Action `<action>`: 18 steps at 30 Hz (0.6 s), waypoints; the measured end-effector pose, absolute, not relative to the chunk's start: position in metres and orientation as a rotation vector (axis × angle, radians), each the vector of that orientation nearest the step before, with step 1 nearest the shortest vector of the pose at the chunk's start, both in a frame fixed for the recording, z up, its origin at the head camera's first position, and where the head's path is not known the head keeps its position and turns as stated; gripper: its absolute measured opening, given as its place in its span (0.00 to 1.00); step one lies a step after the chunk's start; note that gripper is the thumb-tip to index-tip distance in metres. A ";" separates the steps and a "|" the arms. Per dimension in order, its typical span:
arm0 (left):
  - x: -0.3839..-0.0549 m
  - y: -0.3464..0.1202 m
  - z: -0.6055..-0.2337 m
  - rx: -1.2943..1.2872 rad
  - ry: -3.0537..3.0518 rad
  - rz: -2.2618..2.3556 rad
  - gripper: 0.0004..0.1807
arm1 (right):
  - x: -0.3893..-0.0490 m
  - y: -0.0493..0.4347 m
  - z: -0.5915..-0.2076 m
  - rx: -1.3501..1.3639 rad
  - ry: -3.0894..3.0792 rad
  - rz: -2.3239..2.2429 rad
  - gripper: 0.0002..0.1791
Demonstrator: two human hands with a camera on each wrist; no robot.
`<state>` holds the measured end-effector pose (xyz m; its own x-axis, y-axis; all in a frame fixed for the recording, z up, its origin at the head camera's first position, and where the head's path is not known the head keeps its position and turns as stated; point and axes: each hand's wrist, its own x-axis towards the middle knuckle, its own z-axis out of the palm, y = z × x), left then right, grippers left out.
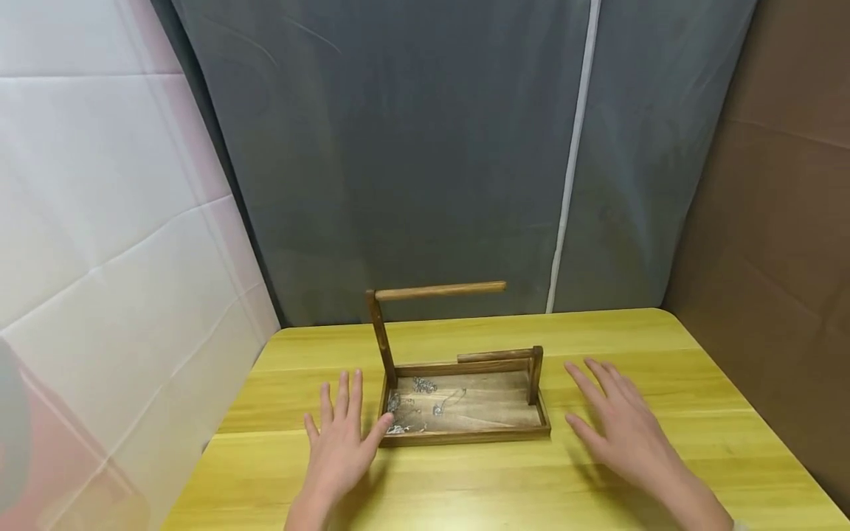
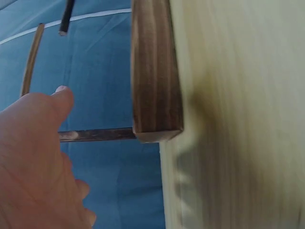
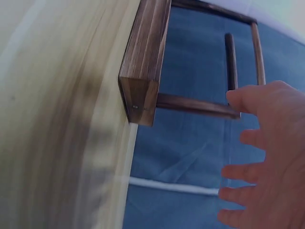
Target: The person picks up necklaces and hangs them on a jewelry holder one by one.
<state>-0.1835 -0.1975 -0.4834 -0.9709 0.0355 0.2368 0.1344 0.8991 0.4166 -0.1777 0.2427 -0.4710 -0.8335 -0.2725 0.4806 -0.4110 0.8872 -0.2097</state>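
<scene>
A brown wooden jewelry stand rests on the table, a shallow tray with two posts. The taller left post carries a long bar pointing right; the shorter right post has a bar pointing left. Silvery chains lie in small heaps, mostly in the tray's left half. My left hand is spread beside the tray's left end, its thumb overlapping the front left corner in the head view. Off the right end, my right hand hovers with fingers extended and nothing in it. Both wrist views show the tray's side near the hands.
The yellow wood-grain table extends around the stand. Behind it hangs a grey curtain with a white stripe. A pale cloth wall stands at the left, a brown one at the right.
</scene>
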 end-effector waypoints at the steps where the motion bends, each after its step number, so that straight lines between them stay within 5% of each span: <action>1: -0.185 -0.198 -0.484 -0.133 -2.847 -0.644 0.50 | -0.179 0.241 -0.469 0.528 -2.606 0.407 0.45; 18: -0.192 -0.196 -0.499 -0.191 -2.927 -0.629 0.51 | -0.195 0.200 -0.472 0.738 -2.513 0.405 0.40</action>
<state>-0.1921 -0.1957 -0.4994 -0.9819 0.0939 0.1644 0.1531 0.9044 0.3982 -0.1952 0.1997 -0.4719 -0.7360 -0.4245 0.5273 -0.5687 0.8103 -0.1415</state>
